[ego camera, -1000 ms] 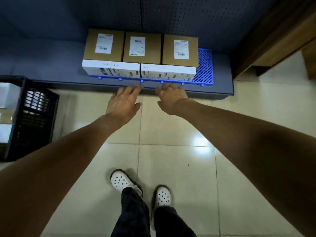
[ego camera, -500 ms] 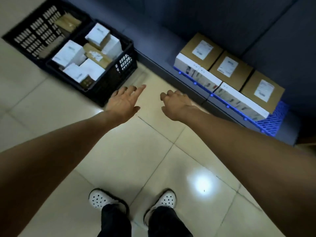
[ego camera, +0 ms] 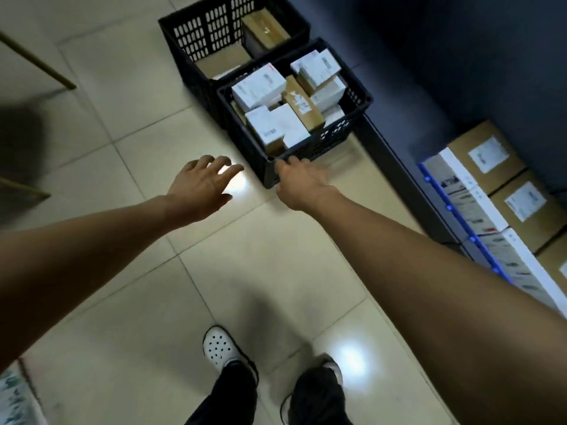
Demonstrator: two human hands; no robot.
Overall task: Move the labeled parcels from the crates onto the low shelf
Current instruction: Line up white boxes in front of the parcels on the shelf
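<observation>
Left hand (ego camera: 201, 184) hovers spread and empty over floor (ego camera: 122, 148), right hand (ego camera: 302, 184) loose and empty beside crate (ego camera: 245, 148) corner.

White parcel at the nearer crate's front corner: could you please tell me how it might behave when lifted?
The white parcel looks like a stiff, flat-sided carton, so it probably holds its shape. Packed tight among neighbouring parcels in the crate, it may drag them.

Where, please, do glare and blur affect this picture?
Head view: ceiling-light glare whitens the floor tiles beside the left hand and by the shoes; motion blur smears the shelved parcels at right and the frame's left edge; white boxes in the near crate read fairly sharp.
</observation>
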